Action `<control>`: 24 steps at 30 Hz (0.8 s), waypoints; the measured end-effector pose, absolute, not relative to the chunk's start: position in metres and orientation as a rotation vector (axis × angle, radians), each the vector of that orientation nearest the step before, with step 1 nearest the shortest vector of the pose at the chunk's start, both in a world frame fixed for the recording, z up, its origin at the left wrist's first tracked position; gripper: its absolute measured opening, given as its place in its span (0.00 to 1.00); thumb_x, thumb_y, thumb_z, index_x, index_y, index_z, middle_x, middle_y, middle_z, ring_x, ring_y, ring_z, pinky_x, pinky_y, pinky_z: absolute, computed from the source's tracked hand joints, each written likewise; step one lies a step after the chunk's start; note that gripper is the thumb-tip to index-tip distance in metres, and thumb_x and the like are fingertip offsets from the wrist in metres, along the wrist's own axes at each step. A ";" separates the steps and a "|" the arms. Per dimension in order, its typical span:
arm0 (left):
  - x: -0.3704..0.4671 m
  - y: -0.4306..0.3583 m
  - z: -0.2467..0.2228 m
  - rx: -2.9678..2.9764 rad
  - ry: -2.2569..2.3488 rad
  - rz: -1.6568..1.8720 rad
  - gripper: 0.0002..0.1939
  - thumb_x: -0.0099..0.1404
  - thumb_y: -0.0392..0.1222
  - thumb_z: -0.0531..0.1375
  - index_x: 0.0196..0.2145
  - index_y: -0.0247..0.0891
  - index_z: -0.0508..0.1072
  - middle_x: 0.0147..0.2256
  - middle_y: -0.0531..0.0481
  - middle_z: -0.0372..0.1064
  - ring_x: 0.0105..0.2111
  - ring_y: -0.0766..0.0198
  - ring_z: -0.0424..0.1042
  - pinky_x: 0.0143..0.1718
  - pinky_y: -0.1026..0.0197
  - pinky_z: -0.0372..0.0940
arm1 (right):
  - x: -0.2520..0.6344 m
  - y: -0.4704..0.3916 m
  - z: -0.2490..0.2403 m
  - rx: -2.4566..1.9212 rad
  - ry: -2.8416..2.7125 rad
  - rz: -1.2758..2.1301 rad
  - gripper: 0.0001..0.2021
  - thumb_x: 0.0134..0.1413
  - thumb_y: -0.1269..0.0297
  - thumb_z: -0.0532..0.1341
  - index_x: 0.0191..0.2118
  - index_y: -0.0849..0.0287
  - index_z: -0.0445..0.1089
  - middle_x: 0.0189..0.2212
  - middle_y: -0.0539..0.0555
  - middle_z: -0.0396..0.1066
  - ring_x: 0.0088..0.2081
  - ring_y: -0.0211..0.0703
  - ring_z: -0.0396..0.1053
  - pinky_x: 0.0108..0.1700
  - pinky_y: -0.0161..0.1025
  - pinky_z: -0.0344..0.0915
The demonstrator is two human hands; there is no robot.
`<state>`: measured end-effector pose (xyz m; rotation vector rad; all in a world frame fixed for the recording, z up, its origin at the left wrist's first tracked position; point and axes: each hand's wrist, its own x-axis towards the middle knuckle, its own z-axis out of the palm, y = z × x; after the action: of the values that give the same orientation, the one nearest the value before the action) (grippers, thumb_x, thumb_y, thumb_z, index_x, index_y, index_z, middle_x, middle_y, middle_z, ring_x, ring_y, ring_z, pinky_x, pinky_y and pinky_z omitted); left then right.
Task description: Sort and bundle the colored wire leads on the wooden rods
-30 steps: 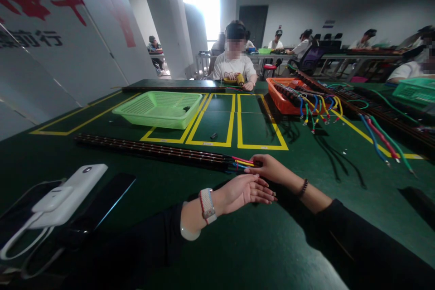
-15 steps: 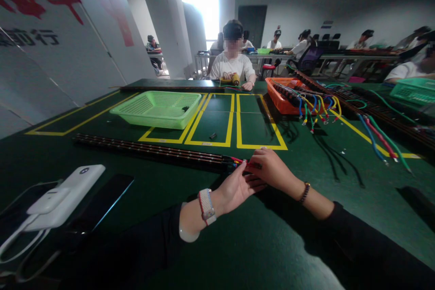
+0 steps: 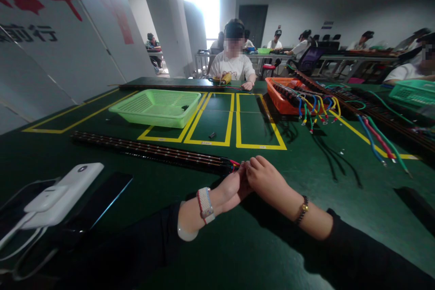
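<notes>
A long black bar-like wire assembly [image 3: 146, 149] with copper-coloured lines lies across the table to the left of my hands. From its right end short coloured wires [image 3: 234, 163], red and yellow among them, run into my fingers. My left hand [image 3: 231, 190], palm turned inward, is closed with thumb and fingers pinching these wires. Against its fingertips presses my right hand [image 3: 267, 179], its fingers bent and closed. The wire ends are hidden between both hands, and what the right fingers grip cannot be seen.
Beyond the assembly stand a light green basket [image 3: 152, 120] and an orange basket [image 3: 283, 104] with wired bundles hanging over its edge. A small dark piece [image 3: 212, 135] lies inside yellow tape. At left are a white power bank [image 3: 64, 195] and a dark phone [image 3: 105, 208]. A co-worker [image 3: 233, 61] sits opposite.
My left hand has turned from an open palm to a closed pinch. My right hand has shifted slightly left and down, against the left fingertips. The red wire between them is now mostly covered.
</notes>
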<state>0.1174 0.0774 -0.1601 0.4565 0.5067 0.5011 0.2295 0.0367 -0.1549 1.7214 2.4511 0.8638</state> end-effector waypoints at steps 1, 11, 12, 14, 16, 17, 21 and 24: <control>0.118 0.077 -0.159 0.448 0.517 0.506 0.10 0.62 0.45 0.52 0.30 0.35 0.66 0.33 0.53 0.69 0.40 0.77 0.69 0.51 0.69 0.66 | 0.228 0.036 -0.155 1.730 2.437 0.855 0.10 0.52 0.73 0.53 0.35 0.63 0.72 0.33 0.57 0.66 0.37 0.34 0.57 0.40 0.36 0.47; 0.118 0.079 -0.167 0.514 0.495 0.474 0.16 0.61 0.51 0.52 0.29 0.34 0.65 0.33 0.49 0.70 0.42 0.73 0.70 0.56 0.61 0.65 | 0.241 0.030 -0.130 1.910 2.386 0.523 0.11 0.55 0.67 0.52 0.37 0.59 0.71 0.35 0.55 0.67 0.38 0.32 0.60 0.41 0.33 0.48; 0.117 0.079 -0.168 0.522 0.487 0.460 0.17 0.61 0.53 0.52 0.29 0.34 0.65 0.33 0.49 0.70 0.43 0.72 0.70 0.57 0.59 0.64 | 0.243 0.029 -0.128 1.937 2.354 0.470 0.11 0.56 0.67 0.52 0.36 0.60 0.72 0.34 0.55 0.67 0.38 0.32 0.60 0.41 0.33 0.48; 0.117 0.080 -0.170 0.534 0.485 0.442 0.19 0.60 0.55 0.52 0.29 0.34 0.66 0.34 0.48 0.70 0.43 0.71 0.70 0.59 0.57 0.63 | 0.244 0.028 -0.125 1.954 2.283 0.375 0.11 0.55 0.68 0.52 0.35 0.62 0.72 0.34 0.55 0.67 0.37 0.31 0.62 0.41 0.32 0.49; 0.117 0.081 -0.171 0.540 0.493 0.436 0.19 0.59 0.56 0.53 0.31 0.34 0.67 0.34 0.48 0.70 0.44 0.70 0.70 0.60 0.55 0.62 | 0.244 0.029 -0.125 1.941 2.242 0.329 0.10 0.54 0.70 0.53 0.35 0.62 0.72 0.34 0.55 0.67 0.37 0.31 0.63 0.40 0.32 0.50; 0.117 0.081 -0.172 0.542 0.492 0.437 0.19 0.58 0.56 0.54 0.32 0.34 0.67 0.35 0.48 0.71 0.45 0.70 0.69 0.60 0.55 0.61 | 0.244 0.029 -0.126 1.934 2.233 0.325 0.11 0.53 0.71 0.53 0.35 0.62 0.72 0.34 0.55 0.68 0.37 0.31 0.64 0.40 0.32 0.50; 0.116 0.081 -0.173 0.561 0.452 0.436 0.20 0.58 0.57 0.54 0.33 0.34 0.68 0.37 0.47 0.71 0.47 0.69 0.68 0.62 0.55 0.59 | 0.242 0.032 -0.128 1.920 2.190 0.297 0.12 0.54 0.72 0.52 0.36 0.61 0.72 0.35 0.55 0.68 0.38 0.34 0.67 0.40 0.32 0.53; 0.115 0.081 -0.173 0.572 0.424 0.419 0.21 0.59 0.57 0.52 0.33 0.35 0.68 0.38 0.47 0.72 0.49 0.70 0.68 0.63 0.55 0.58 | 0.241 0.032 -0.127 1.898 2.171 0.268 0.13 0.54 0.72 0.51 0.38 0.60 0.72 0.36 0.55 0.69 0.38 0.36 0.68 0.40 0.33 0.55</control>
<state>0.1154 0.0808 -0.1735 0.5719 0.4236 0.4187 0.2411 0.0319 -0.1273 1.8985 2.1707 0.2682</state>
